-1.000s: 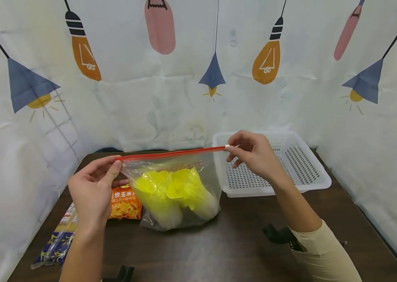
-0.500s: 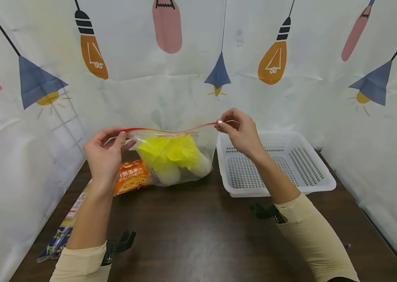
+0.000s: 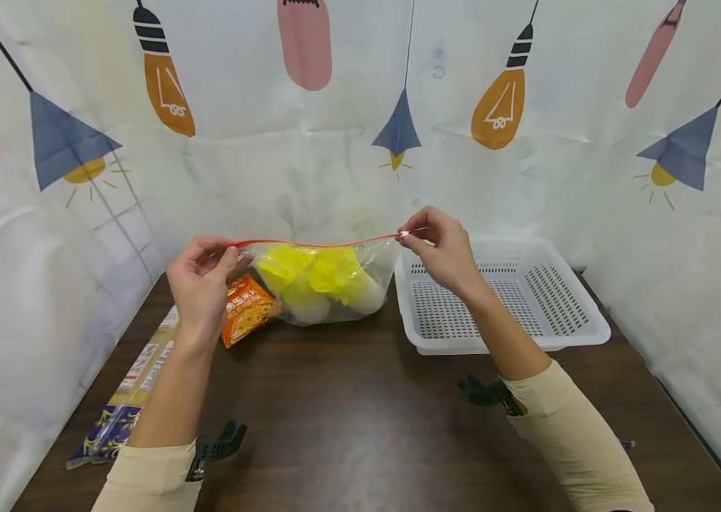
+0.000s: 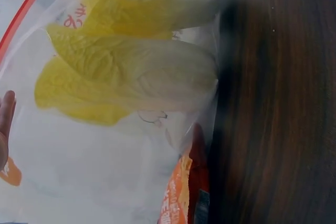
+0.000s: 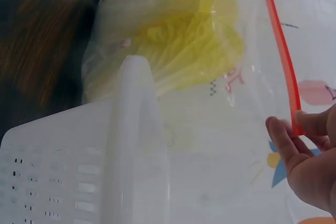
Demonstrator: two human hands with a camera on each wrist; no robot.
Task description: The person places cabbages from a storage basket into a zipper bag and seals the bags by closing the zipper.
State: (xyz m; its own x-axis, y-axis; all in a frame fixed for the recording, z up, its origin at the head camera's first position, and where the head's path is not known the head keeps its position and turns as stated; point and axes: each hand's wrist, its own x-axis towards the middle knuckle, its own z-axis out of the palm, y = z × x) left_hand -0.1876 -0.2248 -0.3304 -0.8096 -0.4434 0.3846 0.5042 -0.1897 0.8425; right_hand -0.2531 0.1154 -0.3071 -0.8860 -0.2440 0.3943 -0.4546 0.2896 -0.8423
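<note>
Both hands hold one clear zip bag (image 3: 328,284) by the two ends of its red seal strip (image 3: 316,244): the left hand (image 3: 199,284) pinches the left end between thumb and fingers, and the right hand (image 3: 442,249) pinches the right end, where a small white slider (image 3: 404,233) sits at its fingertips. That strip is the bag's long axis; it runs left to right across the head view, nearly level and sagging a little in the middle, with the mouth up and the body hanging down from it. The bag's bottom rests on the dark wooden table (image 3: 360,427), toward the far edge near the printed curtain (image 3: 309,163). The film is transparent and creased, and through it show yellow cabbage heads (image 3: 316,277), bright yellow at the leafy tops and pale whitish at the bases. Just left of the bag lies an orange snack packet (image 3: 244,309), touching or nearly touching it. Just right of the bag stands a white slotted basket (image 3: 578,334). A long blue-ended packet (image 3: 124,398) lies along the table's left edge.
</note>
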